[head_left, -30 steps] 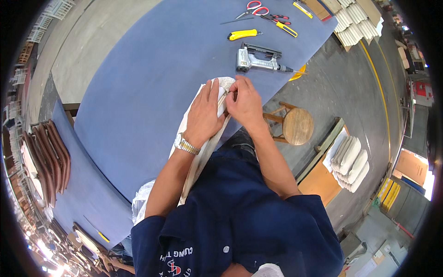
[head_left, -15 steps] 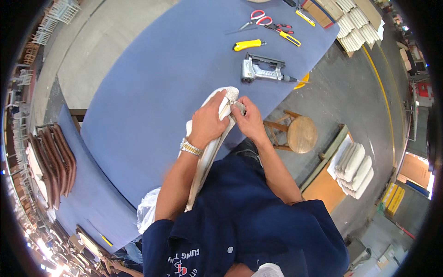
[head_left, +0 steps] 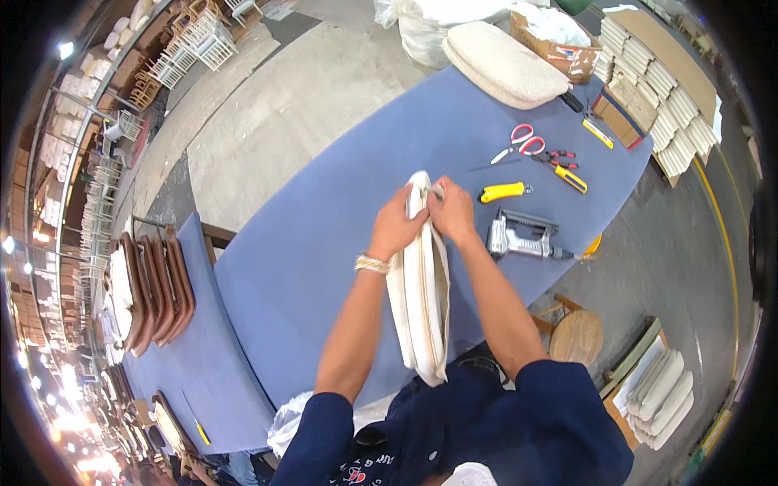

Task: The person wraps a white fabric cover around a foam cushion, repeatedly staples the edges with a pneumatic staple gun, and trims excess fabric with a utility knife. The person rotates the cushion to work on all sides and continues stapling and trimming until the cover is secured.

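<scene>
A long cream-white cushion stands on its narrow edge in front of me, its near end by my lap. Seams run along the side facing up. At its far end my left hand is closed on the left side of the cover. My right hand pinches the cover's edge from the right, close to the left fingertips. The exact grip of the fingertips is partly hidden. A silver staple gun lies right of my right hand, with a yellow-handled utility knife beyond it.
On the blue table lie red-handled scissors, pliers, a yellow cutter and a cream fleecy cushion. A cardboard box stands behind. Brown padded frames stand left; a wooden stool stands right.
The cushion has swung from a slant to nearly straight ahead, showing its seamed side. Both hands still hold its far end. My view has shifted, bringing the far table end into sight.
</scene>
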A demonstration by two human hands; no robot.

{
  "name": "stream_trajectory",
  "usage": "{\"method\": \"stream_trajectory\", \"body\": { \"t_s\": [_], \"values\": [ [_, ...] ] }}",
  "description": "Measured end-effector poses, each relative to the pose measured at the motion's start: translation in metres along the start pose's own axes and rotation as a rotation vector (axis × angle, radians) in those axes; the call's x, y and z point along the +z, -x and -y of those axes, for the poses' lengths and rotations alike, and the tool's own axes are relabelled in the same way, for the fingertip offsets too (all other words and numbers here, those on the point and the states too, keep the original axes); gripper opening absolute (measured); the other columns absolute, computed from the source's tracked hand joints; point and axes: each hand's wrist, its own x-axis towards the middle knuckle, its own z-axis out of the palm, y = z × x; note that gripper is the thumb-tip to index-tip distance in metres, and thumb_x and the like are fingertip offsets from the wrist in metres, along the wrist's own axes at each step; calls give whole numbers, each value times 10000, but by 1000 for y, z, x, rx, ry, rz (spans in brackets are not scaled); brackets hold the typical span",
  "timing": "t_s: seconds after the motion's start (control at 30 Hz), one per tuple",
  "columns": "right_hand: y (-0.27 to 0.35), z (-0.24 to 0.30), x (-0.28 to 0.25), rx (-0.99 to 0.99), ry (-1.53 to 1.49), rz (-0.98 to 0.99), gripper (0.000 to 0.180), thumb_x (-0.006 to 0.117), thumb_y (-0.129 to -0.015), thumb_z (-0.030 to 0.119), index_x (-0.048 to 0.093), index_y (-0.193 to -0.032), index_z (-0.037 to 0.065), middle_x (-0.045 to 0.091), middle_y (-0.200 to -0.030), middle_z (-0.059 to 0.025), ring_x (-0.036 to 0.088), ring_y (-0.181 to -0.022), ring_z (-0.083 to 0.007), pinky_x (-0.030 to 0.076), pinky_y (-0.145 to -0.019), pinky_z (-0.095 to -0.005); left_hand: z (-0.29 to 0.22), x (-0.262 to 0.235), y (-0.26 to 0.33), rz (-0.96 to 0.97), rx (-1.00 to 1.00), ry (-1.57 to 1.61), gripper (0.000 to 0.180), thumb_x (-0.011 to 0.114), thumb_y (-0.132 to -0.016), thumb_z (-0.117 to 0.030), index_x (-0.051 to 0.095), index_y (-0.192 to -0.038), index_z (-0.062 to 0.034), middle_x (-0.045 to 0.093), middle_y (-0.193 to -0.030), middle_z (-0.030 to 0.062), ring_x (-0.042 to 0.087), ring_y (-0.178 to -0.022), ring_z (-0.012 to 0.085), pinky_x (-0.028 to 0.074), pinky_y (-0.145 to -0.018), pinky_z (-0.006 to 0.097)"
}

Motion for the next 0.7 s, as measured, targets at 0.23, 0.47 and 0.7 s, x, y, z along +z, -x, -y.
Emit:
{"method": "stream_trajectory", "body": {
  "t_s": [0.23,0.47,0.7],
  "values": [
    [-13,-2,11,73,-138,124,222,692,-880,199,667,-1017,26,730,-900,-208,711,-866,-422,546,-773,-481,19,-15,-99,184,-25,367,573,510,-1083,-492,779,-1144,10,774,-1079,131,696,-1008,199,524,-964,344],
    [-22,0,16,26,-97,92,194,719,-860,156,665,-1015,53,723,-968,-156,705,-819,-384,549,-729,-468,58,16,-110,426,-306,615,628,472,-1098,-474,783,-854,14,688,-747,70,596,-720,153,504,-731,331],
    [-29,0,29,-203,-2,-6,168,712,-845,31,627,-986,65,606,-826,-101,649,-664,-298,508,-565,-411,55,29,-94,204,-201,873,565,470,-1124,-408,739,-836,-4,669,-728,33,584,-651,97,477,-608,267]
  ]
}}
